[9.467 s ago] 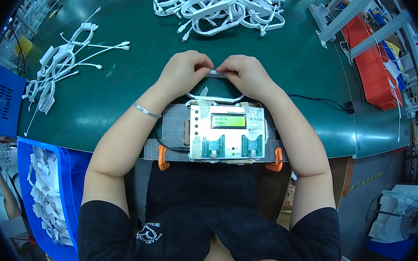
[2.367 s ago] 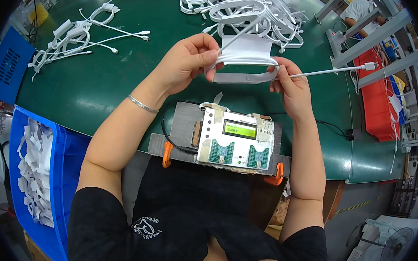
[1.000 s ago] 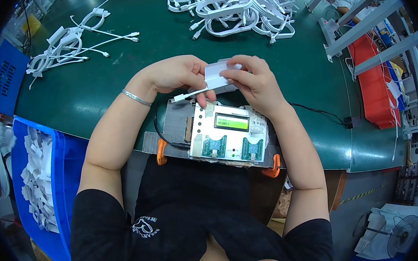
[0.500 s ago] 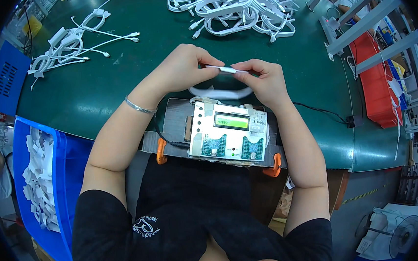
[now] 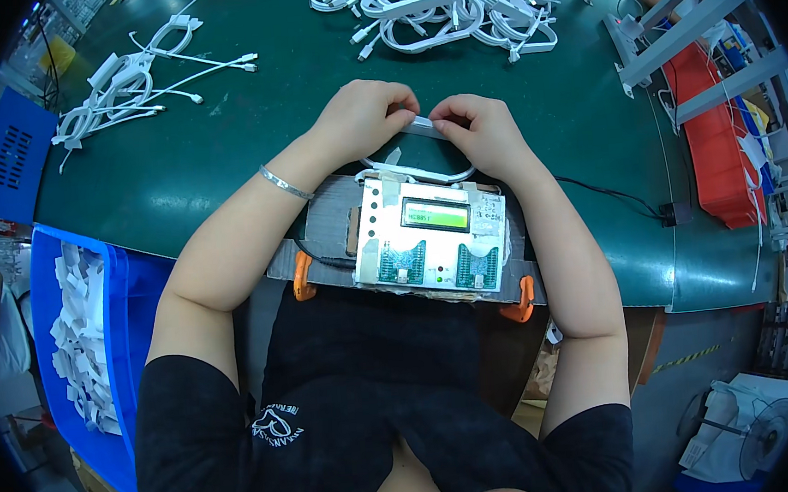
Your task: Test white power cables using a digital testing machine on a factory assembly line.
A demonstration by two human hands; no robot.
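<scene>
Both my hands pinch a white coiled cable (image 5: 444,176) above the green worktable. A pale paper or plastic band (image 5: 423,128) spans the gap between my fingertips, around or against the cable; which one is hidden. My left hand (image 5: 373,116) is closed at its left end, with a bracelet on the wrist. At its right end my right hand (image 5: 482,133) is closed too. The loop's lower side hangs by the upper edge of a white tester box (image 5: 430,234), which has a lit green display, two green circuit boards and a small green light.
Orange clamps (image 5: 303,276) grip the board under the tester. A pile of white cables (image 5: 449,6) lies at the back, more cables (image 5: 127,87) at the left. A blue bin (image 5: 116,305) holds white scraps. Grey metal posts (image 5: 684,52) and a red crate (image 5: 715,156) stand at the right.
My hands have drawn slightly closer together, and the band between them has tilted. The hanging loop, blurred before, is now sharp.
</scene>
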